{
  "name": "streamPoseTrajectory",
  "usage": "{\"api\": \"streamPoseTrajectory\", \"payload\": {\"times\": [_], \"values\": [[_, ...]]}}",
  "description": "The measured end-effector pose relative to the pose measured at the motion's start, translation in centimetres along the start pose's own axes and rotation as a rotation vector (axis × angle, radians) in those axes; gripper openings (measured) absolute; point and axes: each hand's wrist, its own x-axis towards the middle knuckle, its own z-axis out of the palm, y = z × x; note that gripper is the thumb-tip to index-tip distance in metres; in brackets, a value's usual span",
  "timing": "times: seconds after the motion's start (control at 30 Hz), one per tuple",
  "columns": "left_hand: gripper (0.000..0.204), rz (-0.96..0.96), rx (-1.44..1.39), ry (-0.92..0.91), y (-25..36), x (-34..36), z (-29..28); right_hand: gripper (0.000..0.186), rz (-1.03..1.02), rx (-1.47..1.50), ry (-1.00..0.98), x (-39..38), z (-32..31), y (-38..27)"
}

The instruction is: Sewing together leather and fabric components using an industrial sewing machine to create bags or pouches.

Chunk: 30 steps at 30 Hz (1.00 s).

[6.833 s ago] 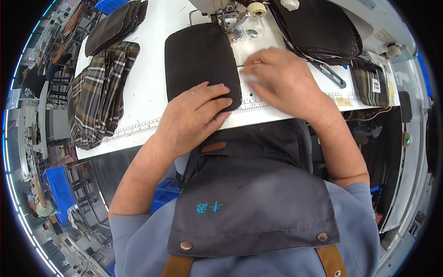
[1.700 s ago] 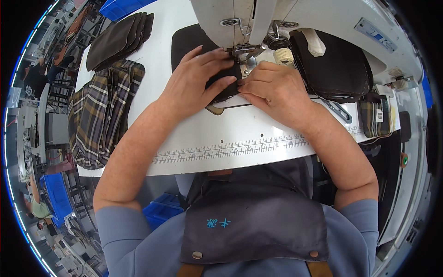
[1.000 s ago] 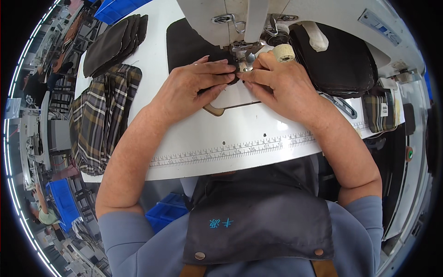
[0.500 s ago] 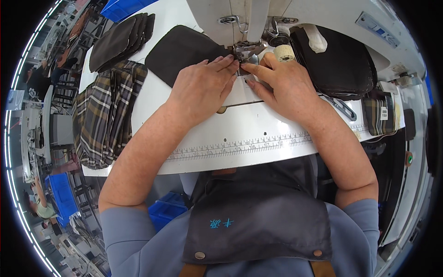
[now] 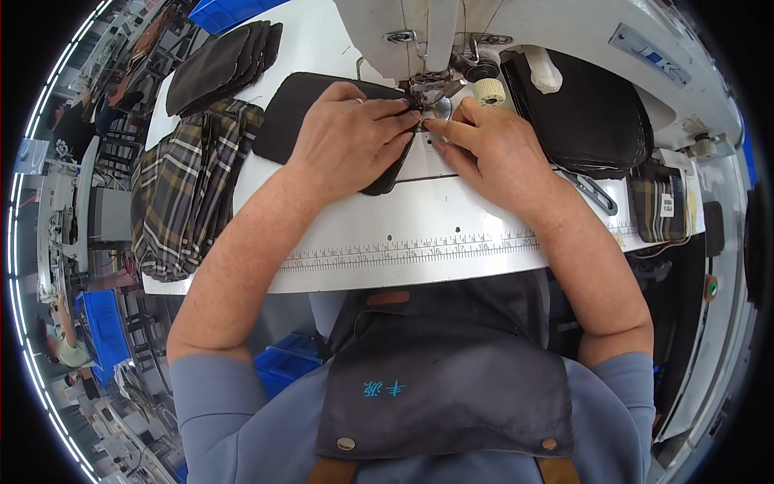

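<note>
A dark brown fabric panel [image 5: 282, 121] with rounded corners lies under the presser foot [image 5: 427, 87] of a sewing machine [image 5: 395, 24]. My left hand [image 5: 347, 141] rests on top of the panel, fingers stretched toward the needle area and knuckles raised. One corner of the panel shows below that hand. On the other side of the foot, my right hand [image 5: 500, 149] has its index fingertip at the panel's edge. Its thumb sits a little apart from the index finger, over the machine bed, while its other fingers are partly hidden.
Stacked dark panels [image 5: 222, 68] and plaid fabric pieces [image 5: 181, 189] lie at left. Another dark stack [image 5: 588, 121] is at right, near a grey-handled tool [image 5: 592, 194] and a folded plaid piece [image 5: 657, 206]. A printed ruler [image 5: 403, 256] runs along the white table's front edge.
The dark panel has turned under the foot, so a corner now shows below my left hand. The left hand's knuckles have risen. My right hand stays by the foot; the view has shifted slightly.
</note>
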Motion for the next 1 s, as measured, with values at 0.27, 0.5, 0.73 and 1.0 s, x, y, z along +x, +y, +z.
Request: {"api": "streamPoseTrajectory", "payload": {"times": [0.27,0.5,0.73,1.0], "values": [[0.035,-0.185,-0.407,-0.044,0.4,-1.6,1.0,0.014,-0.057,0.044,0.023,0.1,-0.2,-0.3],[0.038,-0.217,-0.343,-0.042,1.1,-1.6,0.9,0.010,-0.106,0.052,0.020,0.0,-0.7,-0.5],[0.037,-0.276,-0.301,0.001,1.8,-1.2,1.6,0.009,-0.135,0.057,0.012,0.0,-1.0,-0.5],[0.037,-0.240,-0.500,0.045,1.1,-1.8,0.6,0.013,-0.201,0.092,-0.105,-0.8,-1.6,-0.9]]}}
